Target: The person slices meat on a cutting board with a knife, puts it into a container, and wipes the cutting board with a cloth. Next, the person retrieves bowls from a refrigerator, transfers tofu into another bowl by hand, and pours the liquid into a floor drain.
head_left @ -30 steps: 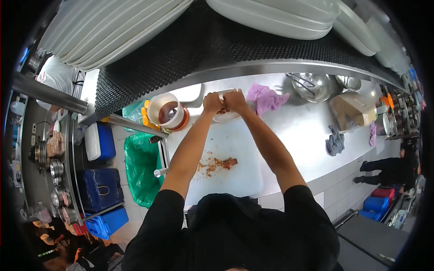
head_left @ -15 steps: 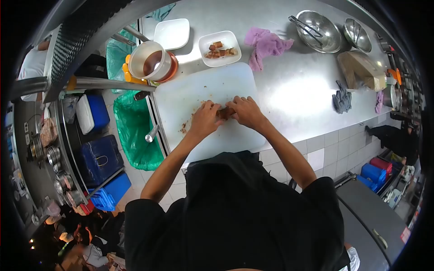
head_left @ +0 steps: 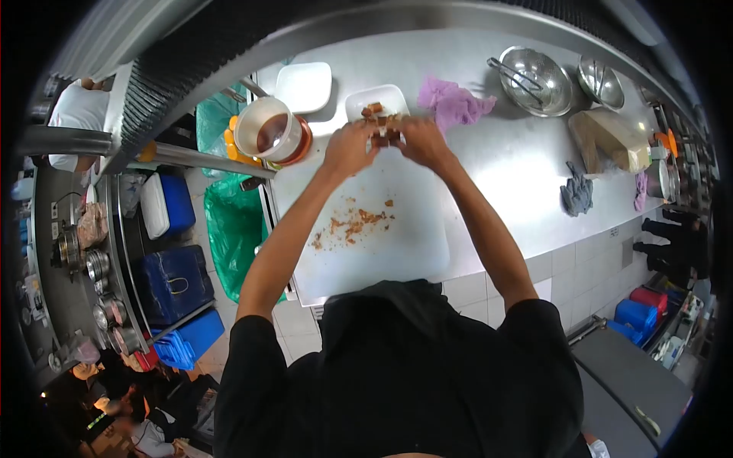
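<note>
Brown food pieces (head_left: 388, 138) are pinched between my left hand (head_left: 352, 149) and my right hand (head_left: 422, 143), at the near edge of a white square dish (head_left: 379, 98). More brown pieces (head_left: 372, 110) lie in that dish. Below my hands, crumbs and small scraps (head_left: 357, 222) are scattered over the white cutting board (head_left: 405, 248). The fingertips of both hands curl inward around the pieces, so the exact grip is partly hidden.
A white empty dish (head_left: 304, 85) and a tub of dark liquid (head_left: 269, 130) stand left. Right are a purple cloth (head_left: 456, 104), metal bowls (head_left: 536, 82), a cardboard box (head_left: 609, 140) and a grey glove (head_left: 576, 189). A metal shelf edge (head_left: 427, 17) crosses above.
Both hands have moved from the middle of the board up to the dish, with brown pieces between them. Only crumbs and scraps now show on the board.
</note>
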Motion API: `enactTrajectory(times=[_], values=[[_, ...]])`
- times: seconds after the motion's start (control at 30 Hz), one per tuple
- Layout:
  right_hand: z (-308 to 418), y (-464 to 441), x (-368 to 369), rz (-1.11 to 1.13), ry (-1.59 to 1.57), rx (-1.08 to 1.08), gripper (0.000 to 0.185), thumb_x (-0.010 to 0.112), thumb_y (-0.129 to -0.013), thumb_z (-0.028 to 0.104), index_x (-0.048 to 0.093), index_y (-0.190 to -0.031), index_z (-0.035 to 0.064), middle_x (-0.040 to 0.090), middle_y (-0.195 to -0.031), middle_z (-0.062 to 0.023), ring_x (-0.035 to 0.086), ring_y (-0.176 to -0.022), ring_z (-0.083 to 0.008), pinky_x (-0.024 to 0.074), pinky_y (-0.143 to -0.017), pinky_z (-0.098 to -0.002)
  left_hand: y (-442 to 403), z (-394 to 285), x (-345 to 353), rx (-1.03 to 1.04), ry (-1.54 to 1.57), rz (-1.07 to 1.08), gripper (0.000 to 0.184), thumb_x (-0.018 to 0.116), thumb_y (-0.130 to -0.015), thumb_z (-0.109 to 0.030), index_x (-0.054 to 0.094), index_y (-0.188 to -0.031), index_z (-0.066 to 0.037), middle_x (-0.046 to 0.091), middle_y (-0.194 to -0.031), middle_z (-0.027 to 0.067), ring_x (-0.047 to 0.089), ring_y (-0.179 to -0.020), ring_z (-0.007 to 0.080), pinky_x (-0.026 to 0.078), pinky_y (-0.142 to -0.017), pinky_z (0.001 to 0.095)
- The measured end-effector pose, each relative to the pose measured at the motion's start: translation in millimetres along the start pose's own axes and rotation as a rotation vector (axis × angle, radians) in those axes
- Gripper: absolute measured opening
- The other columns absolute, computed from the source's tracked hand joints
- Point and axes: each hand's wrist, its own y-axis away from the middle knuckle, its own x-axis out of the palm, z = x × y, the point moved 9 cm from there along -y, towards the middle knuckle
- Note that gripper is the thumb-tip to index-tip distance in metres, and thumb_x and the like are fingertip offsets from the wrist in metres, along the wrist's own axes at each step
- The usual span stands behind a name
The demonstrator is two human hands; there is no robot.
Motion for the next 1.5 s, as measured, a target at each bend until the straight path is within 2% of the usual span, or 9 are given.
enactTrajectory(times=[0.53,0.67,0.8,0.9,0.93,1.0,1.13,1.43,1.5], values=[[-140.8,-4.1,-40.5,-0.284,0.199,0.219,0.047,0.067,-0.08,0.034,0.061,-0.117,0.006,0.065,-0.109,-0.0158,0.06,-0.106,-0.0321,0.046,-0.092,-0.0412,12.0,111.2,19.1,-0.567,0.153,-0.111,0.045,0.06,-0.085,-0.042,0.06,-0.109,-0.005,0.067,-0.085,0.0185,0.065,-0.086,0.0364,0.05,-0.078,0.0449],[-193.5,8.7,-7.7,-0.113,0.278,0.414,0.067,0.07,-0.072,0.048,0.053,-0.129,0.0176,0.049,-0.135,-0.0152,0.048,-0.12,-0.0417,0.0356,-0.098,-0.0605,19.5,127.8,54.1,-0.571,0.136,0.02,0.055,0.046,-0.089,-0.051,0.065,-0.097,0.0,0.068,-0.092,0.0208,0.065,-0.088,0.0373,0.049,-0.081,0.0449],[-182.4,12.2,3.1,-0.051,0.286,0.464,0.062,0.07,-0.073,0.042,0.052,-0.128,0.0192,0.05,-0.131,-0.0143,0.05,-0.117,-0.0404,0.0406,-0.095,-0.0562,-4.8,142.4,92.8,-0.508,0.21,0.409,0.041,0.051,-0.087,-0.042,0.067,-0.094,-0.005,0.068,-0.088,0.019,0.065,-0.084,0.0365,0.05,-0.079,0.044],[-177.7,24.6,11.0,-0.121,0.304,0.39,0.052,0.067,-0.074,0.032,0.055,-0.123,0.0169,0.057,-0.119,-0.0121,0.055,-0.106,-0.0379,0.0435,-0.091,-0.0527,-18.3,122.2,103.6,0.064,-0.16,0.478,0.01,0.059,-0.081,-0.014,0.063,-0.085,-0.006,0.068,-0.077,0.0155,0.067,-0.074,0.0321,0.051,-0.068,0.0422],[-170.5,28.3,9.5,-0.147,0.324,0.378,0.049,0.066,-0.075,0.029,0.055,-0.121,0.0163,0.059,-0.115,-0.0118,0.057,-0.103,-0.0372,0.0443,-0.089,-0.0516,-13.5,137.8,101.9,-0.314,0.098,0.515,0.006,0.059,-0.08,-0.009,0.063,-0.083,-0.006,0.067,-0.076,0.0145,0.067,-0.073,0.0312,0.051,-0.068,0.0417],[-160.7,37.0,3.6,-0.17,0.354,0.339,0.043,0.063,-0.077,0.026,0.058,-0.117,0.0132,0.062,-0.108,-0.0132,0.06,-0.097,-0.0364,0.0475,-0.085,-0.0485,-17.2,138.1,100.7,-0.039,-0.075,0.356,0.011,0.059,-0.08,-0.015,0.065,-0.082,-0.006,0.068,-0.077,0.0146,0.067,-0.071,0.0295,0.052,-0.067,0.0397],[-168.4,65.9,-19.0,-0.243,0.062,0.431,0.033,0.061,-0.08,0.024,0.063,-0.108,0.0077,0.066,-0.098,-0.0177,0.064,-0.089,-0.0371,0.0505,-0.078,-0.0464,10.4,158.2,89.1,-0.714,0.691,0.193,0.024,0.055,-0.082,-0.02,0.064,-0.086,0.002,0.064,-0.07,0.0127,0.061,-0.061,0.0201,0.047,-0.056,0.0324],[-8.5,101.5,-65.9,-0.315,-0.222,0.147,0.032,0.069,-0.079,0.017,0.064,-0.107,0.0034,0.068,-0.096,-0.0182,0.067,-0.087,-0.0328,0.0518,-0.076,-0.0397,99.9,83.1,-45.7,-0.566,0.526,-0.16,0.031,0.054,-0.086,-0.025,0.064,-0.087,0.005,0.062,-0.072,0.0077,0.056,-0.064,0.014,0.044,-0.062,0.0282],[11.3,95.8,-23.3,-0.137,-0.044,0.017,0.039,0.07,-0.078,0.023,0.061,-0.112,0.0055,0.066,-0.1,-0.0185,0.065,-0.091,-0.0324,0.0502,-0.078,-0.0445,148.2,71.2,-71.3,-0.657,0.442,-0.124,0.029,0.06,-0.076,0.003,0.064,-0.104,-0.004,0.062,-0.088,0.0064,0.057,-0.075,0.0208,0.047,-0.068,0.0294]])
